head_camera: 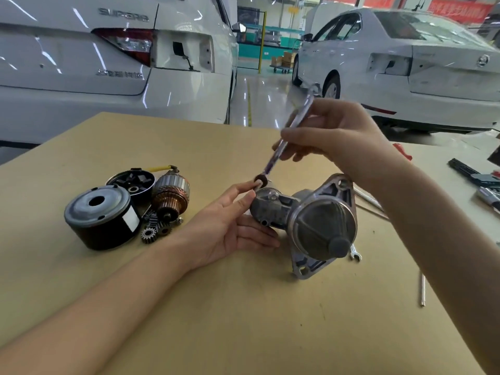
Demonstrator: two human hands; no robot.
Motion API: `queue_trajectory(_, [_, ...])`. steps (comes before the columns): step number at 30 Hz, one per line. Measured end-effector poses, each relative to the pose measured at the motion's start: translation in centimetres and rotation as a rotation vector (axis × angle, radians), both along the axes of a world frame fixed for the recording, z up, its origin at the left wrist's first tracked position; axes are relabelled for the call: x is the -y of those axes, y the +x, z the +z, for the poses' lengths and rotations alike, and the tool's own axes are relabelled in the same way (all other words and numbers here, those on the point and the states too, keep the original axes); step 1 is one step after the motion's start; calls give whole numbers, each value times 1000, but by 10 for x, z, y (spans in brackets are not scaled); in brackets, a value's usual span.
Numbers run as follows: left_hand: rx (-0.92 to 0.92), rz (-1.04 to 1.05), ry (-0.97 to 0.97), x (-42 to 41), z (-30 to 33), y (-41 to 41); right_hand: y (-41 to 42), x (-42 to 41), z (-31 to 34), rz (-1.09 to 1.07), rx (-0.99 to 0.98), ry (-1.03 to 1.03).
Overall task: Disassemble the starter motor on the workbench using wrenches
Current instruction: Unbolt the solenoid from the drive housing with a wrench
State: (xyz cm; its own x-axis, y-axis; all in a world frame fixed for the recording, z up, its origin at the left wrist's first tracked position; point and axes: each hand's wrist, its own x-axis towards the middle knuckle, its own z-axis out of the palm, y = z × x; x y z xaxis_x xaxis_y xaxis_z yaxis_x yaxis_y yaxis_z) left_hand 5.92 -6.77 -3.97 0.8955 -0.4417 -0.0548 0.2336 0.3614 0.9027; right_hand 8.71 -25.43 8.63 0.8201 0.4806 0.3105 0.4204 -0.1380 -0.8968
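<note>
Two bare forearms cross the desk: left hand steadies the starter motor, nose toward camera, right hand clasps a steeply tilted wrench.

Grey starter motor on its side on workbench, slim wrench tilted above

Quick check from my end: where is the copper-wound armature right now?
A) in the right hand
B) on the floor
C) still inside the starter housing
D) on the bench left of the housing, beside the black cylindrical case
D: the armature lies on the workbench by the black case, left of the starter housing.
</note>
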Motion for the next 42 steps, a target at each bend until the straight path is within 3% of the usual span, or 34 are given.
queue_trajectory(4, [-8, 3, -14, -1, 1, -1, 1, 16, -16, -91, -145, 86])
queue_trajectory(20, [-16, -19, -49, -2, 0, 0, 0, 22, -26, -108, -97, 58])
queue_trajectory(24, [-15, -14, -34, -2, -1, 1, -3, 18, -16, -108, 36, -103])
queue_trajectory(29, [-14, 16, -31, -1, -1, 1, -4, -22, 8, 70, 282, -389])
queue_trajectory(34, [18, 17, 2, 1, -3, 0, -4, -71, 6, 350, 311, -864])
queue_trajectory(36, [60, -7, 51, 3, -6, -1, -5, -75, 1, 407, 299, -946])
queue_trajectory(39, [17, 23, 20, 2, -3, -1, -7, -63, 3, 409, 302, -740])
queue_trajectory(42, [-13, 23, -20, 1, 1, -1, -7, -30, 11, 273, 146, -235])
